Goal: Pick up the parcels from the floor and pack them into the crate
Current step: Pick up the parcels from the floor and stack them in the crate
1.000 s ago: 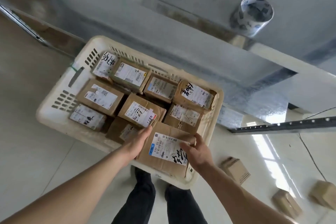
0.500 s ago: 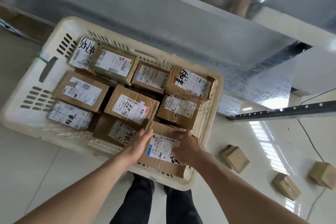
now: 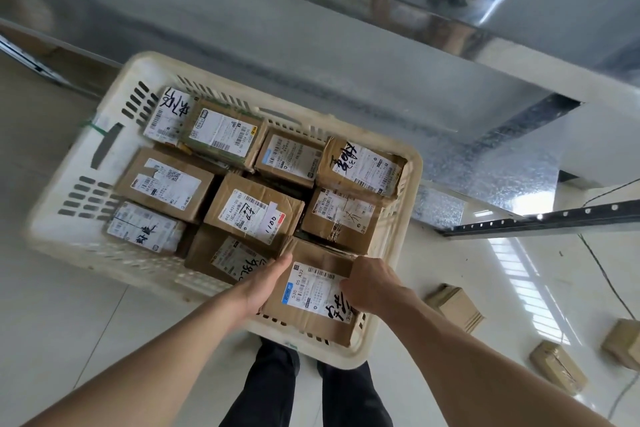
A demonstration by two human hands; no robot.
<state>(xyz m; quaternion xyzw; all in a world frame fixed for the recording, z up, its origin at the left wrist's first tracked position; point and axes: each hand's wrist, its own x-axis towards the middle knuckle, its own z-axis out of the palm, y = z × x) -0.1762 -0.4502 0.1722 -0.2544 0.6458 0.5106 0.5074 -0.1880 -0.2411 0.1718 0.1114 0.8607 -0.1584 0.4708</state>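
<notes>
**Both hands seating a parcel in the crate's near corner**

Left hand lies flat against the left side of the labelled parcel, fingers stretched along its edge, a pressing grip rather than a clenched one; right hand is curled over the parcel's far right corner, fingers bent down on the cardboard, grasping it; the parcel sits directly between the two hands, its long axis running from the person out toward the middle of the crate, its near end riding up on the crate's near wall, so it looks tilted and not yet seated flat; both hands are on it, neither nearer; my read is that the next move is a push down and slightly forward; room is tight: packed parcels touch it on the far and left sides, the crate's right wall runs just beside it, and the only slack seems to be downward; the risk is a corner catching on the rim; three loose parcels wait on the floor to the right, well apart from the crate, nearest the right hand.
</notes>
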